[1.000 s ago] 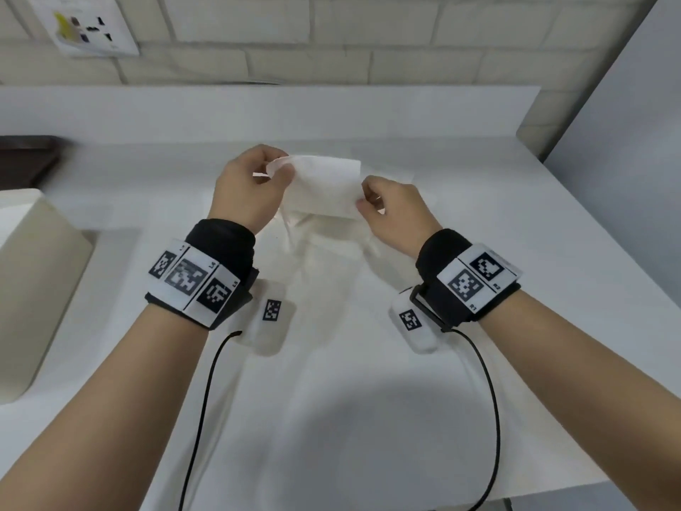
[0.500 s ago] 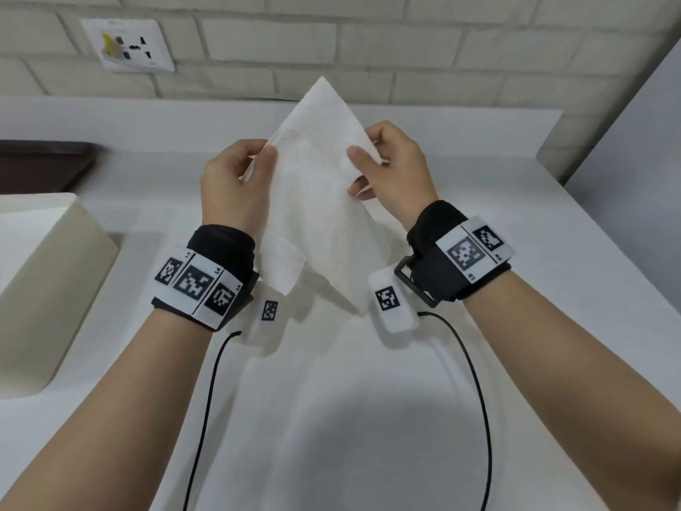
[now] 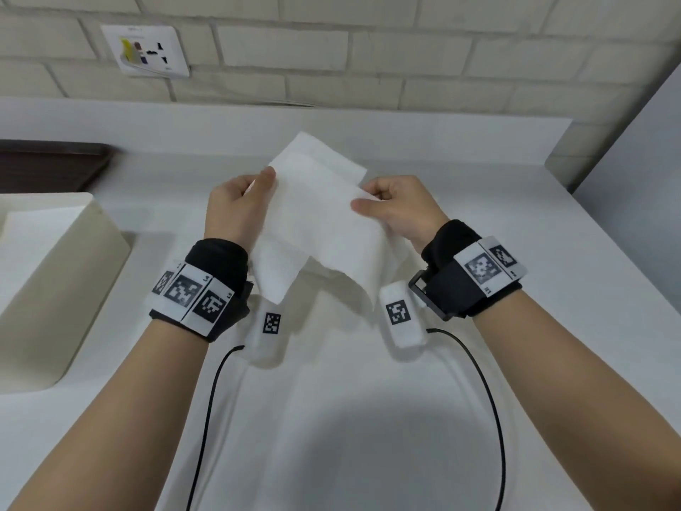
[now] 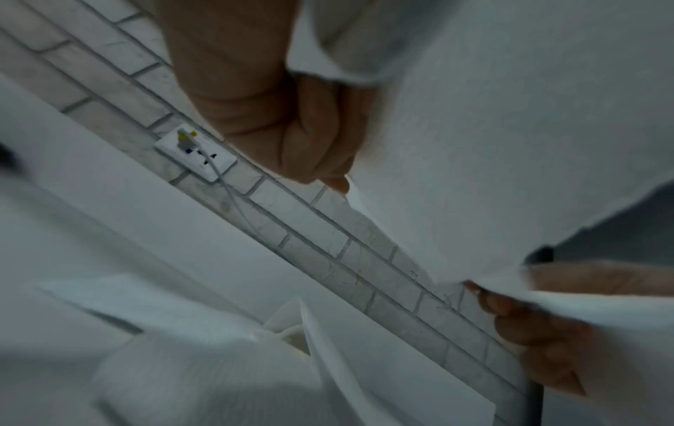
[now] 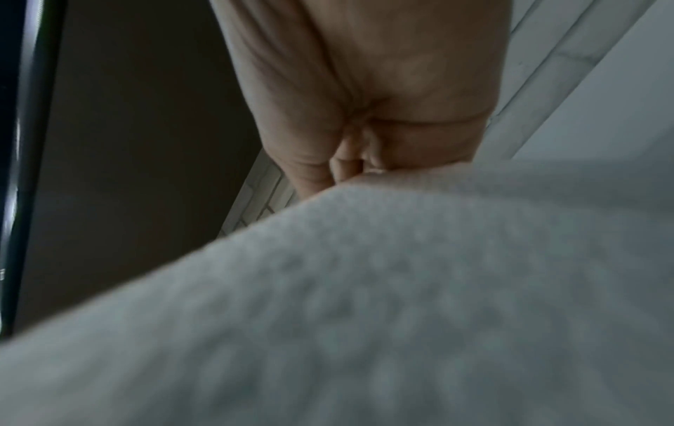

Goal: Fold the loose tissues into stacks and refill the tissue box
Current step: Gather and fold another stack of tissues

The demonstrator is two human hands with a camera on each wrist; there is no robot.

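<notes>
Holding one tissue (image 3: 324, 219) up above table (image 3: 479, 201), both hands pinching it. Left hand (image 3: 236, 212) is gripping left edge, thumb on top, fingers curled behind. Right hand (image 3: 401, 208) is clamping right edge, thumb pressing front face. Tissue is hanging slack between hands, lower corners drooping toward wrists, clear of table. More tissues (image 4: 204, 363) are lying on table below. Cream box (image 3: 55, 274) is sitting at left, well apart. Socket (image 3: 145, 49) is showing on brick wall.
</notes>
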